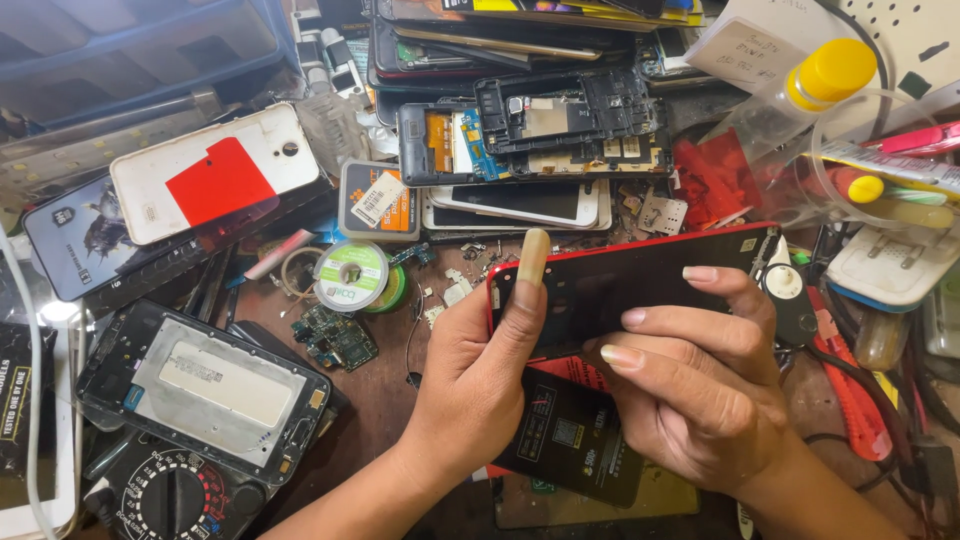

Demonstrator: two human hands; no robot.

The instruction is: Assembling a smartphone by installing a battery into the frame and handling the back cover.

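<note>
Phone [640, 285] with red frame is sitting in both my hands, held just above the cluttered bench, dark glossy face turned up toward me. I am judging it light, stiff and thin — slick on the glass, likely fragile at the face, so the edges are the place to take it, not the flat.

My left hand [480, 370] is closing around the left end: thumb lying up along the near-left corner of the face, thumbnail pointing at the stack of opened phones [540, 140] behind, palm cupping the side. My right hand [700, 375] is wrapping over the lower long edge, fingers curled onto the dark face near its middle, index finger reaching along the top toward the right corner. Both grips are closed on the phone; no gap is showing between fingers and frame.

Under my hands a black battery [570, 435] with printed labels is lying flat on the bench, partly hidden by them. Left of it, a solder wire spool [350, 275] and a small green circuit board [335, 340] are lying near each other. A multimeter dial [170, 495] is showing at the lower left — well apart from the phone.
</note>
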